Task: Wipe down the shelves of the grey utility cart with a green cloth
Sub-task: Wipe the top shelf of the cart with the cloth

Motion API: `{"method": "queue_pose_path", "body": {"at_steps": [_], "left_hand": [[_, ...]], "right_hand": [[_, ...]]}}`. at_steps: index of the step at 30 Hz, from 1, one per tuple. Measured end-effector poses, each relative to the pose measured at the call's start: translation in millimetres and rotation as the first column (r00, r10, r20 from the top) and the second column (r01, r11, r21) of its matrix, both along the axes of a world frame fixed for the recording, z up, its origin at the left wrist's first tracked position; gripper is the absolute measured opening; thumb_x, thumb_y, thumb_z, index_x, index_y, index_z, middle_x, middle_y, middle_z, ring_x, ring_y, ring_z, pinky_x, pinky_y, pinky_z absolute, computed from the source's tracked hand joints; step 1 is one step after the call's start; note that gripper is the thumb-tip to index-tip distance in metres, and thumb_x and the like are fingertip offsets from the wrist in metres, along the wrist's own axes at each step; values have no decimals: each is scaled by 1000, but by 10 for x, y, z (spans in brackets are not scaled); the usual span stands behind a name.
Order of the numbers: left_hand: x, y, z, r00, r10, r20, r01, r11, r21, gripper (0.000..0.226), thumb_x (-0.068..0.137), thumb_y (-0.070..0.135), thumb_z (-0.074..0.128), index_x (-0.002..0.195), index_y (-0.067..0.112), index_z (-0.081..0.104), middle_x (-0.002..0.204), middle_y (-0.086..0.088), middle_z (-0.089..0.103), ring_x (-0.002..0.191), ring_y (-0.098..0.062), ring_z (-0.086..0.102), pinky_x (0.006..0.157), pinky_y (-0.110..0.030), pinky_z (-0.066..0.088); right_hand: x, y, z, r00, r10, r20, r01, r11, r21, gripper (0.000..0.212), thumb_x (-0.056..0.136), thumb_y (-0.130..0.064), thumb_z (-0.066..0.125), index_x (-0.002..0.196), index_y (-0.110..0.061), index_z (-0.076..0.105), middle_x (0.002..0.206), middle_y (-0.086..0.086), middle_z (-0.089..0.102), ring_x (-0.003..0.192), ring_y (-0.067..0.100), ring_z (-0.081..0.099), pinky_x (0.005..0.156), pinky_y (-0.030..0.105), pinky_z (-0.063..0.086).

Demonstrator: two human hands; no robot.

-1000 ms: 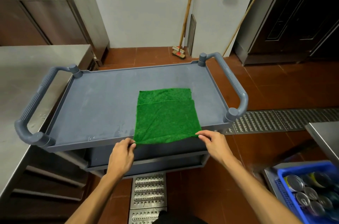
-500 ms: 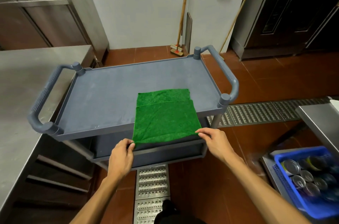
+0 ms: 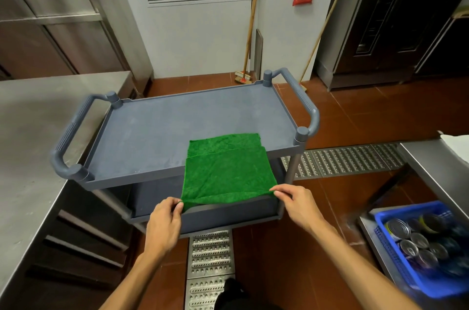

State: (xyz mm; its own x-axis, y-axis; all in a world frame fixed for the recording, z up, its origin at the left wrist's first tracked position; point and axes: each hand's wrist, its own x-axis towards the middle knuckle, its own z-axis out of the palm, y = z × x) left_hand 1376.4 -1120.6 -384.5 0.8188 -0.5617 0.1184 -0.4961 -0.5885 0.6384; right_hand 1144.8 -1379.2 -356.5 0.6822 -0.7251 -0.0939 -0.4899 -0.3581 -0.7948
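Observation:
The grey utility cart [image 3: 157,129] stands in front of me with a handle at each end. A folded green cloth [image 3: 228,170] lies partly on the near right of its top shelf and hangs out past the front edge. My left hand [image 3: 165,221] pinches the cloth's near left corner. My right hand [image 3: 297,202] pinches the near right corner. Both corners are held in the air in front of the cart, above its lower shelf [image 3: 228,216].
A steel table [image 3: 28,147] runs along the left, close to the cart's left handle. At the lower right a blue crate [image 3: 406,281] holds several tins on a steel counter [image 3: 431,165]. Brooms [image 3: 250,30] lean on the far wall. Metal drain grates [image 3: 342,160] cross the red tile floor.
Both hands have drawn the cloth's near edge back toward me, off the cart's front edge. The view has pulled back and the lower shelf now shows.

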Motion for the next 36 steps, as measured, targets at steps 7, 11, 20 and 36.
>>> {"method": "queue_pose_path", "body": {"at_steps": [7,11,20,36], "left_hand": [[-145,173,-4,1000,-6,-16,6,1000,-18,15,97,25,55,84,32,57,82,13,65,78,-12,62,69,-37,50],[-195,209,6,1000,-15,-23,14,999,-37,15,97,24,57,85,33,57,83,13,66,79,-11,63,72,-39,52],[-315,180,55,999,-20,-36,17,998,-67,8,96,24,59,91,30,60,90,13,69,82,-10,66,76,-40,55],[321,-415,407,998,-23,57,30,993,-117,6,95,23,61,92,26,65,86,8,67,75,-14,63,72,-37,52]], "right_hand": [[-159,146,8,998,-33,51,32,999,10,17,94,-18,62,100,-27,76,97,-7,74,92,10,67,68,1,41],[-226,216,-10,994,-78,78,76,997,30,18,95,-17,61,98,-26,77,96,-8,74,89,12,68,67,5,42],[-299,239,-11,986,-107,126,105,994,25,18,95,-16,61,100,-23,77,93,-8,74,59,-11,57,57,4,38],[281,-325,71,971,-120,205,127,992,-24,18,94,-17,63,99,-27,76,90,-17,73,82,13,66,69,4,42]]}}
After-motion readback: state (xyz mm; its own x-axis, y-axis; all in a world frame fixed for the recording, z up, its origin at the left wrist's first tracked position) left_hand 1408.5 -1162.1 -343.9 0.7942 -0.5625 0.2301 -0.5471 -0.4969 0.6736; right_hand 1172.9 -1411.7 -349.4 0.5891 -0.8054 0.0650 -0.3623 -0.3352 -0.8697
